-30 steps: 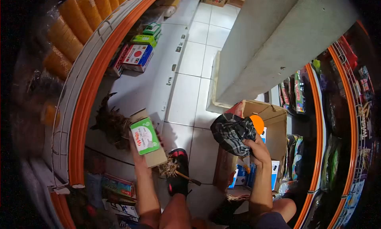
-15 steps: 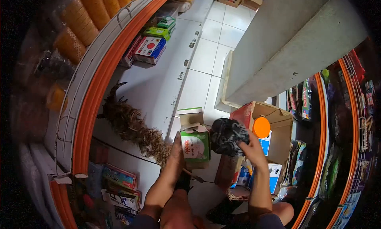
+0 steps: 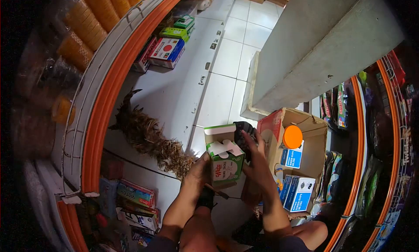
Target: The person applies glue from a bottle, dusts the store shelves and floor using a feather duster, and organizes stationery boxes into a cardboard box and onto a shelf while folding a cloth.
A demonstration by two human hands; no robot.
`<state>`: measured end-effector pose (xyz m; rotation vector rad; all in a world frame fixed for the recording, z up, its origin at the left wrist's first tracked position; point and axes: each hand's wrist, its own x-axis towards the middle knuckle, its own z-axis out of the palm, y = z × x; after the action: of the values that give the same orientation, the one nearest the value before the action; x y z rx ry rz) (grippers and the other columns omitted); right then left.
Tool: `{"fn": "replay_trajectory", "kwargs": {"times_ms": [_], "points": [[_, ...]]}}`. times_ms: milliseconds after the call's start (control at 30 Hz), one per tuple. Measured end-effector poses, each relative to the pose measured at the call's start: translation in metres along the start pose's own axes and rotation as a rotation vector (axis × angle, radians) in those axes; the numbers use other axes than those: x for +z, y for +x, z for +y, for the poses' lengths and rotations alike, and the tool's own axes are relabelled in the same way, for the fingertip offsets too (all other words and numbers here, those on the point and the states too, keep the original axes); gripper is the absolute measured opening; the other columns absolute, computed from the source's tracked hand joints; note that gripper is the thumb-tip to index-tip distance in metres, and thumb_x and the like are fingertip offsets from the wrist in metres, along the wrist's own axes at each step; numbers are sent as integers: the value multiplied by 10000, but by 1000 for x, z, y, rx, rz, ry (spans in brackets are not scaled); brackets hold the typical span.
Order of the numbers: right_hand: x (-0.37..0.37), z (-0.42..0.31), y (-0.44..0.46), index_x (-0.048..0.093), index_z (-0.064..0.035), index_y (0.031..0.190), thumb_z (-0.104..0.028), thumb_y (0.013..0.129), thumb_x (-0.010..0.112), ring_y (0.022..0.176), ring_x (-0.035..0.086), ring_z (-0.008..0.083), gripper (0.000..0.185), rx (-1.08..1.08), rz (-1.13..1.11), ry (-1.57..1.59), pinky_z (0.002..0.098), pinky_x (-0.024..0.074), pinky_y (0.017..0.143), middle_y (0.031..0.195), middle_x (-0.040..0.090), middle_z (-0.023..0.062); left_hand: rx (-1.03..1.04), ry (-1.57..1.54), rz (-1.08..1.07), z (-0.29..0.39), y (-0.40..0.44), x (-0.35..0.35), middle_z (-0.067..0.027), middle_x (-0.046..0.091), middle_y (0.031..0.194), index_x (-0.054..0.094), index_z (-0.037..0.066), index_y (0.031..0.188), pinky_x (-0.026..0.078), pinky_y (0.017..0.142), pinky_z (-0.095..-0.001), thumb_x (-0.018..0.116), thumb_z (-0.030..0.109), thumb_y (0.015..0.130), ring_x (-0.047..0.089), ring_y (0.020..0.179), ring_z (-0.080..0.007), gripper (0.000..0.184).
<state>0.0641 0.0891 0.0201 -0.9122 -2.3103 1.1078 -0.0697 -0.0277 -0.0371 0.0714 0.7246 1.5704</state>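
My left hand is closed on the left side of a small green and white cardboard box with red lettering, whose top flap stands up. A black patterned bundle, perhaps cloth or a plastic bag, is behind the box's right edge, partly hidden. Over it lie the fingers of my right hand, which grips it close against the box. Just left of my left hand, a brown feather duster lies along the white shelf.
To the right stands an open carton holding blue and white boxes and an orange-lidded container. A grey pillar rises behind it. Orange-edged shelves flank both sides. Small boxes sit on the left shelf.
My right hand has brought the black bundle left, up against the box and partly behind it. The green and white box has shifted slightly right and down with my left hand.
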Motion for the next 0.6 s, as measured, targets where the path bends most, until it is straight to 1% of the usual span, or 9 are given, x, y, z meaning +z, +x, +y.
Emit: {"fn": "replay_trajectory", "kwargs": {"times_ms": [67,100,133,200,233,367,500,533,600], "points": [[8,33,2,416,-52,1298,74,736,578,1126,491,323,598,-44,-2,90,376,408,939,1244,473,188,116,158,138,0,-1,7,-154,577,1097,469,42,1227,517,760,-430,534,649,759,599,933,-296,769],[8,40,3,438,-45,1283,68,752,563,1098,517,303,557,-66,-4,137,371,420,928,1211,508,181,117,160,141,0,1,3,-154,577,1097,469,42,1227,517,760,-430,534,649,759,599,933,-296,769],[5,44,3,438,-45,1283,68,752,563,1098,517,303,557,-66,-5,139,371,420,928,1211,508,181,144,50,187,0,7,-5,-144,574,1110,467,49,1231,496,801,-420,550,594,779,589,949,-293,713],[-4,48,3,476,-37,1245,50,781,526,1034,554,268,475,395,108,719,348,443,897,1118,566,150,193,-172,279,-2,20,-23,-125,568,1136,464,63,1241,454,882,-399,581,483,820,570,980,-287,606],[-7,50,2,495,-33,1226,41,796,507,1002,573,250,437,632,166,1003,337,455,882,1072,594,135,191,-174,282,-4,25,-31,-125,568,1136,464,63,1241,454,882,-399,581,483,820,570,980,-287,606],[-2,62,-7,527,-56,1182,-8,822,462,908,597,219,369,557,154,1242,321,487,820,1002,609,93,193,-329,197,-4,35,-46,-145,590,1099,476,46,1222,471,865,-439,526,461,863,585,961,-314,551],[-4,53,-12,562,-10,1128,59,803,413,972,578,216,364,621,151,1166,312,462,855,1036,593,111,105,-283,168,9,24,-24,-168,570,1130,457,32,1239,483,837,-502,539,470,849,567,1001,-362,592],[-3,54,-15,562,-10,1128,59,803,413,972,578,216,364,621,138,1175,312,462,855,1036,593,111,93,-344,27,10,25,-25,-175,566,1133,452,33,1244,482,829,-521,534,459,855,564,1000,-380,582],[-3,57,-22,581,2,1089,69,800,389,1009,558,228,353,456,129,813,327,454,876,1109,555,122,69,-457,-259,14,25,-27,-189,557,1141,442,35,1254,479,815,-560,524,436,866,558,998,-417,564]]}}
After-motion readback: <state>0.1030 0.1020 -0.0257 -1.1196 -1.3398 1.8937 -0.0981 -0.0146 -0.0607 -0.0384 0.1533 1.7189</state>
